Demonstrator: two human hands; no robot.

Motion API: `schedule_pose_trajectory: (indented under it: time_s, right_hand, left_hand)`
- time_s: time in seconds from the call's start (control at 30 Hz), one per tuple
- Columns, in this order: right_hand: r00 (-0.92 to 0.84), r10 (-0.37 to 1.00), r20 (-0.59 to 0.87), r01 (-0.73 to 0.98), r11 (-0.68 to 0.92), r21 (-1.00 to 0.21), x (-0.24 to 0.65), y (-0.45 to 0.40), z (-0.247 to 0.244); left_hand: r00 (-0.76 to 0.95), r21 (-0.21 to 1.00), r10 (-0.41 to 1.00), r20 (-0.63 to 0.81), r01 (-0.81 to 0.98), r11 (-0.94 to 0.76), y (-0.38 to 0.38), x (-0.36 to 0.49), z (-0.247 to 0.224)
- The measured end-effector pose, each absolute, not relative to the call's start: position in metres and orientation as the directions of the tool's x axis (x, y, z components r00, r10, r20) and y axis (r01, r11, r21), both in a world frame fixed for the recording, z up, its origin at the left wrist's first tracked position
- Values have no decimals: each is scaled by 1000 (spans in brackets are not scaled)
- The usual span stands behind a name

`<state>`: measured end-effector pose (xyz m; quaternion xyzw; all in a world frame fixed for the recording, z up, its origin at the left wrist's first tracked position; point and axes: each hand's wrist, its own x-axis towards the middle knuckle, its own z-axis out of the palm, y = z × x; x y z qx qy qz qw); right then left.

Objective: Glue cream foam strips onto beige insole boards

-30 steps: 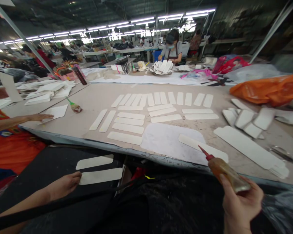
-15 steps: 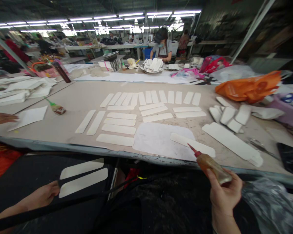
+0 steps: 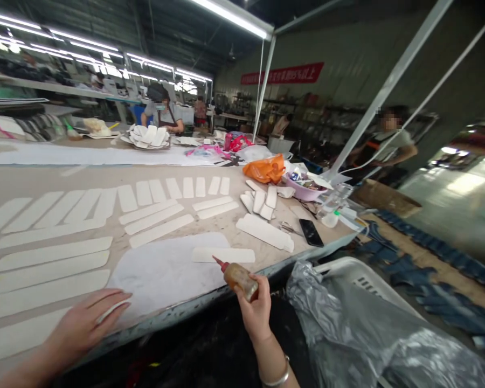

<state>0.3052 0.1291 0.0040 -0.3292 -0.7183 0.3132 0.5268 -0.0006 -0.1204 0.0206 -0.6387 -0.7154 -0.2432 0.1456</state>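
My right hand (image 3: pixel 256 310) is wrapped round a squeeze bottle (image 3: pixel 240 280) with a pointed red nozzle and amber-brown contents. The nozzle points up and left, its tip at the lower edge of a white strip (image 3: pixel 226 254). That strip lies partly on a white paper sheet (image 3: pixel 165 269). At the sheet's left side, my left hand (image 3: pixel 87 323) is over the table with fingers stretched and apart. A pale sliver shows between them; I cannot tell whether it is a piece or the sheet behind. Several white strips (image 3: pixel 50 256) lie left of the sheet.
More strips (image 3: pixel 188 187) stand in rows farther back. To the right are a pile of white pieces (image 3: pixel 262 202), a larger white piece (image 3: pixel 264 231), scissors (image 3: pixel 289 229), and a phone (image 3: pixel 311 231). A plastic-covered basket (image 3: pixel 359 269) stands beside the table. Other people work beyond.
The view has swung to the right. My left hand has come from beside two strips on the dark surface below up to the table. The squeeze bottle stays in my right hand.
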Motion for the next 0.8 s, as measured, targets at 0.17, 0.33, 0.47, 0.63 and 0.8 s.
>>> schedule_pose_trajectory:
  time_s: [0.17, 0.33, 0.47, 0.63, 0.8]
  right_hand:
    - [-214, 785, 581, 151, 614, -775, 301, 128, 9]
    - [-215, 812, 543, 168, 579, -798, 301, 129, 6]
    - [-252, 804, 539, 134, 580, -804, 295, 129, 6]
    - [-390, 755, 528, 85, 600, -795, 281, 124, 7]
    - [-468, 710, 526, 86, 629, -773, 273, 120, 3]
  left_hand:
    - [-16, 171, 899, 438, 983, -66, 17, 21, 5]
    - [26, 190, 915, 404, 976, -111, 61, 24, -10]
    - [37, 216, 913, 407, 967, -136, 39, 32, -19]
    - [2, 235, 889, 457, 964, -123, 23, 44, -22]
    - [6, 243, 886, 464, 961, -133, 26, 46, -19]
